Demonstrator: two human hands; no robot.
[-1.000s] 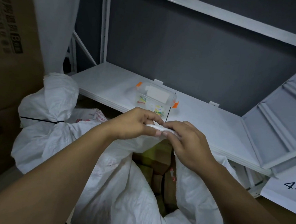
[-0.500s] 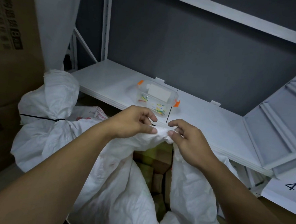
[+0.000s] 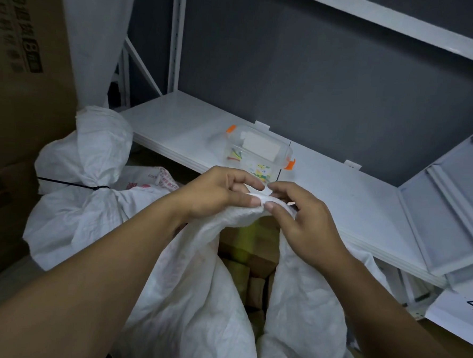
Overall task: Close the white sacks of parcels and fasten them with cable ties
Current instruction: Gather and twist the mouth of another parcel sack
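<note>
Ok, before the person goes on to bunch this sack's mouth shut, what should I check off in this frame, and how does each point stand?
1. Both hands on the sack's rim: ok. The left hand and right hand pinch the rim of the open sack together.
2. Mouth fully gathered: not ok. A gap below the pinch shows the parcels.
3. Parcels sit below the rim: ok.
4. Cable tie ready in hand: cannot tell; none shows in either hand.
5. Neighbouring sack done: ok, a black cable tie cinches its neck.
6. Clear box on the shelf within sight: ok.
</note>
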